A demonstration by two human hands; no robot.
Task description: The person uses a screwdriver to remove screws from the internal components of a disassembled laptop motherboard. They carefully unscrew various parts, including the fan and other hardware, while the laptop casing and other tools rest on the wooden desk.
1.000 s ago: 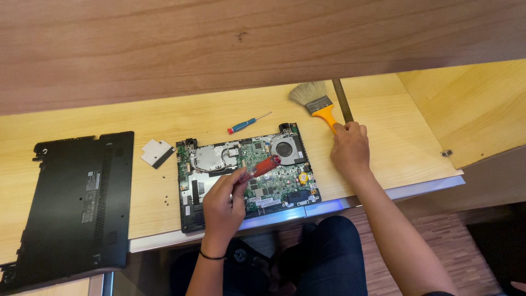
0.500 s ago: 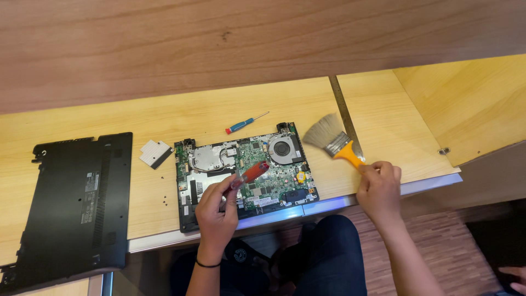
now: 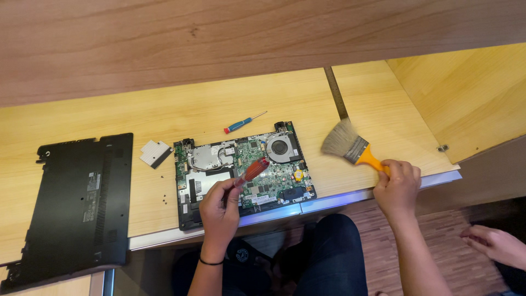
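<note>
Left hand, black band at the wrist: fingers curled tight around the translucent red handle of a screwdriver. Handle angled up and away from the fingertips; tip hidden inside the grip.

Right hand: fingers closed around the orange handle of a flat paintbrush with a metal ferrule and pale grey bristles. Bristles fanned out up and to the left of the knuckles, just past the laptop's fan corner; contact with the desk cannot be told.

Directly under and beyond the left fingers: opened black laptop base with exposed green circuit board, flat on the light wooden desk, front edge near the desk rim. Round black cooling fan in the far corner, between the two hands.

Left of the left fingers: a few small dark screws loose on the desk, then a small grey ribbed metal plate.

Well apart to the far left: removed black plastic bottom cover, flat, overhanging the desk edge.

Beyond the laptop, away from both hands: small screwdriver with a blue and red handle, lying slantwise.

Bottom right corner: another person's hand, well clear of the desk.
</note>
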